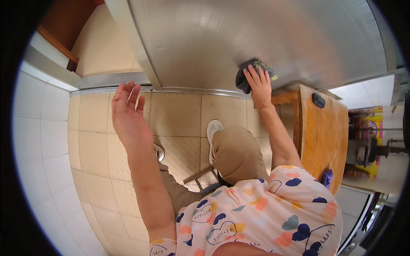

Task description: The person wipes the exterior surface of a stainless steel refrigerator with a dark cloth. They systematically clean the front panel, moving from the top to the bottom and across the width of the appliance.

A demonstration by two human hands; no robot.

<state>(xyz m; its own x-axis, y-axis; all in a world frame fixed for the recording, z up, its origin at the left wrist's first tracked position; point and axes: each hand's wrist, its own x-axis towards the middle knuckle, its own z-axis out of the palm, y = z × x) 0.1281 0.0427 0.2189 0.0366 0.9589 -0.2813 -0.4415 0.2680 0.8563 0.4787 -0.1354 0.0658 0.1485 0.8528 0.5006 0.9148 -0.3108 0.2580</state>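
My right hand (260, 86) lies on a dark grey cloth (244, 80) with a yellow pattern, pressing it flat against a large, smooth door panel (198, 48) that looks like frosted glass or metal. The fingers are spread over the cloth. My left hand (129, 112) is raised over the tiled floor near the panel's pale frame (141, 44), palm up, with its fingers loosely apart and nothing in it.
To the right stands a wooden table (323, 137) bearing a small black object (318, 100) and a purple item (327, 178). A metal floor track (198, 90) runs below the panel. White tiled wall (41, 144) rises at the left.
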